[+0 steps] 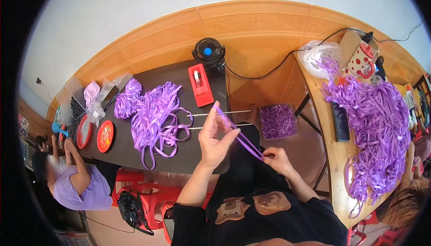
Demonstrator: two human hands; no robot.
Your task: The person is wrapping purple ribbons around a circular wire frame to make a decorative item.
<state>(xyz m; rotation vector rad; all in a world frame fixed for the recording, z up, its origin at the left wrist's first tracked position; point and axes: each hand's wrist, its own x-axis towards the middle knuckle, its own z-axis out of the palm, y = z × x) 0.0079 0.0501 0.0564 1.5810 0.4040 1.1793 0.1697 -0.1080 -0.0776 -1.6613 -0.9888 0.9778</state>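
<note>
A purple ribbon loop [249,145] is stretched between my two hands above my lap. My left hand [215,140] is raised at the dark table's right edge, with the ribbon running past its fingertips and thumb. Lower and to the right, my right hand [277,160] pinches the other end of the ribbon. Behind my left hand, two thin metal rods [240,111] stick out past the table edge. Left of them lies a loose heap of purple ribbon loops [155,120], with a smaller purple bundle [128,100] beside it.
On the dark table [184,156] stand a red tape dispenser [200,86], a black fan [208,51] and red dishes [105,136]. A bin of purple pieces [278,121] sits below. The wooden table [332,165] bears a big ribbon pile [377,124] and a phone [340,122]. People sit at both sides.
</note>
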